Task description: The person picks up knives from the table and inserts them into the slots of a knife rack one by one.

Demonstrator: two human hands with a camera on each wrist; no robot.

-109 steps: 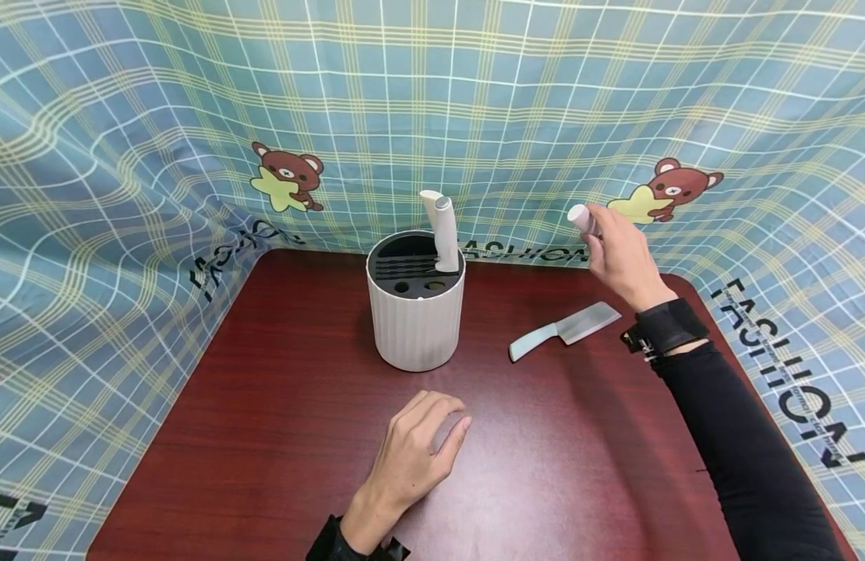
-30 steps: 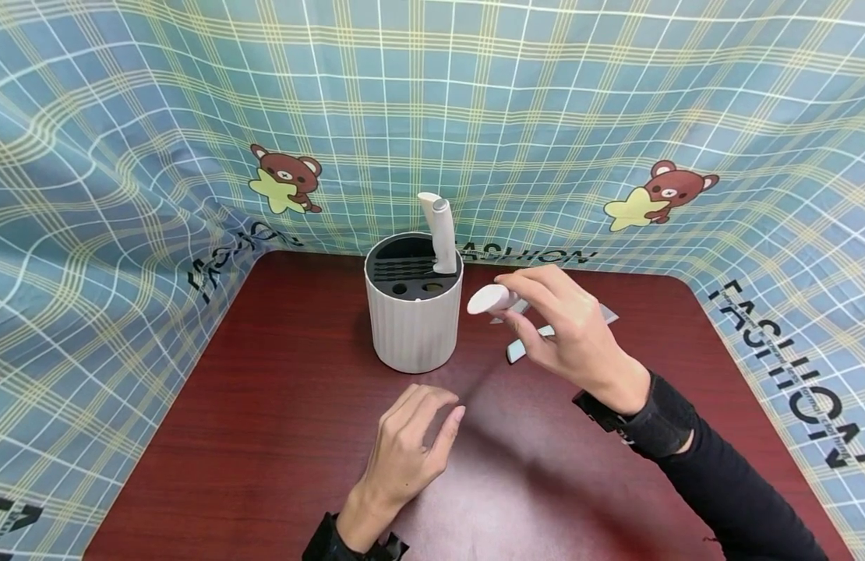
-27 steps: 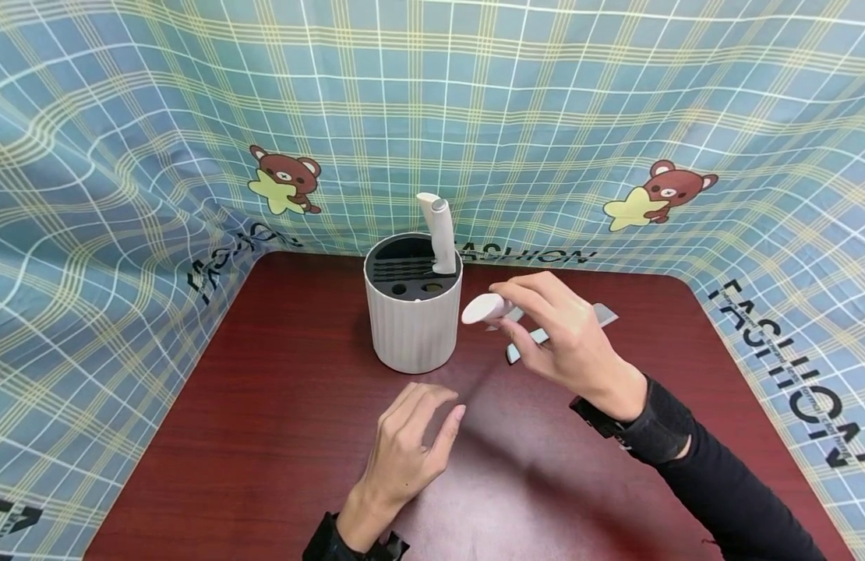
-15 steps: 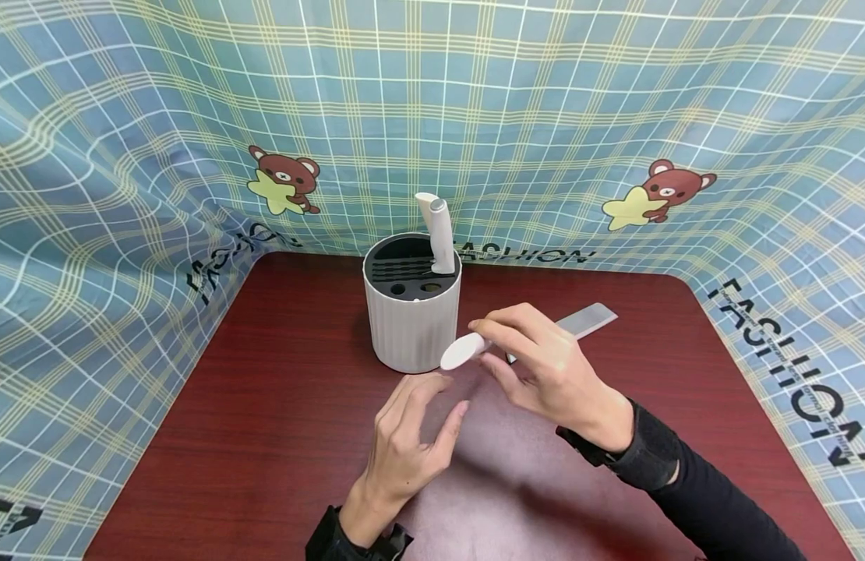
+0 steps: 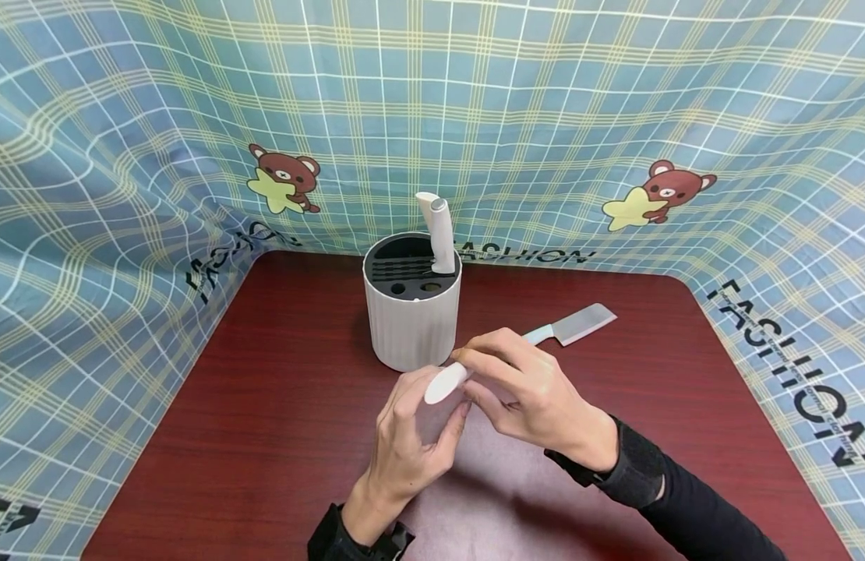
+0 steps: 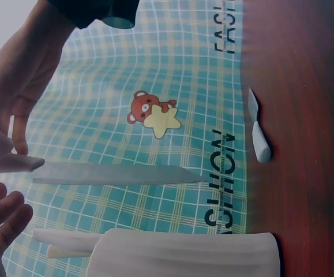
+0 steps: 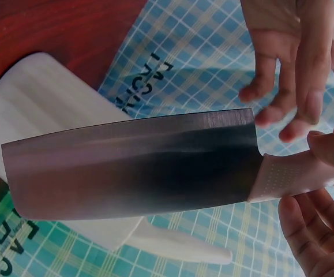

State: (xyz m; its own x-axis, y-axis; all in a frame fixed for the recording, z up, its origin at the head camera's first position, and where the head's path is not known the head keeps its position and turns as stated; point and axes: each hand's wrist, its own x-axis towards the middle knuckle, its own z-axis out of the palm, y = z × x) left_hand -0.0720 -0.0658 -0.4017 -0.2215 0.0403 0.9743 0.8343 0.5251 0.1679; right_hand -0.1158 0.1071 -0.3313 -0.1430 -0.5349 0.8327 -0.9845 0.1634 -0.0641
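My right hand (image 5: 538, 397) holds a cleaver by its white handle (image 5: 444, 384), thumb and fingers pinching it. In the right wrist view the broad blade (image 7: 138, 167) lies in full sight; the left wrist view shows it as a narrow pointed strip (image 6: 115, 173) aimed down at the table. My left hand (image 5: 407, 444) is beside the handle, its fingers loosely bent and spread around it without gripping. Behind both hands stands a white ribbed knife holder (image 5: 413, 335) with a black slotted top. Two white-handled knives (image 5: 443, 238) are upright in it.
On the dark red table (image 5: 278, 405), right of the holder, lies a second cleaver (image 5: 585, 322) with a pale blue handle, partly covered by my right hand. A blue plaid cloth (image 5: 517, 140) with bear prints rises around the back and sides.
My right hand has brought the cleaver from the far right, leftward and toward me, up to my left hand. My left hand has stayed nearly in place, and the holder has not moved.
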